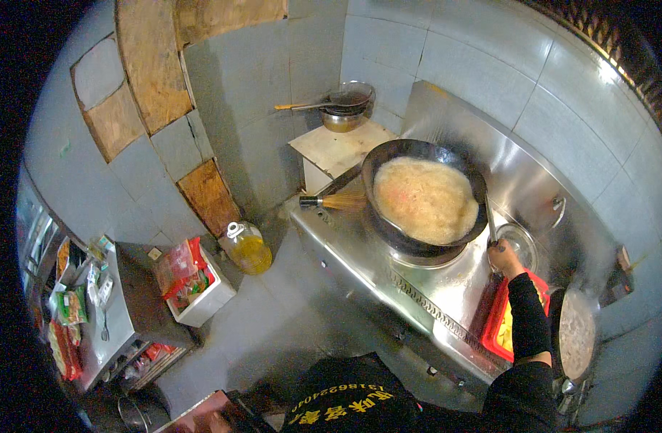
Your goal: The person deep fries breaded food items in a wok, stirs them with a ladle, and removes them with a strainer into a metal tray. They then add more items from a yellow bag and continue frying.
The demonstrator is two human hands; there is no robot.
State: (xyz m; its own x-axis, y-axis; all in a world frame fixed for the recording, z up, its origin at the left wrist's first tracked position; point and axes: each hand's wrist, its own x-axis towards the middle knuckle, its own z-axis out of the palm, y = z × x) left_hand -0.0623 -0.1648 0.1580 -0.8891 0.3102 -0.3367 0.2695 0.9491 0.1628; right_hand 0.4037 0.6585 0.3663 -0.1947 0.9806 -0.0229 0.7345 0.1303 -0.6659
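My right hand (507, 257) is closed around the grip of a metal-handled cooking utensil (490, 219), just right of a large black wok (382, 219). The handle runs along the wok's right rim, and I cannot tell what its far end is. Pale, foamy liquid (425, 200) fills much of the wok, with a reddish patch at its left. Beneath and beside my hand is a round, clear or shiny vessel (523, 243), partly covered. A red plastic basket (490, 330) holding yellow food pieces (505, 327) lies under my right forearm. My left hand is out of view.
A bamboo wok brush (342, 201) lies on the steel stove (358, 260). Behind stand a metal pot (343, 120) and strainer (352, 97). A second pan of cloudy liquid (577, 335) is at right. An oil jug (250, 254) and white box (206, 297) stand left.
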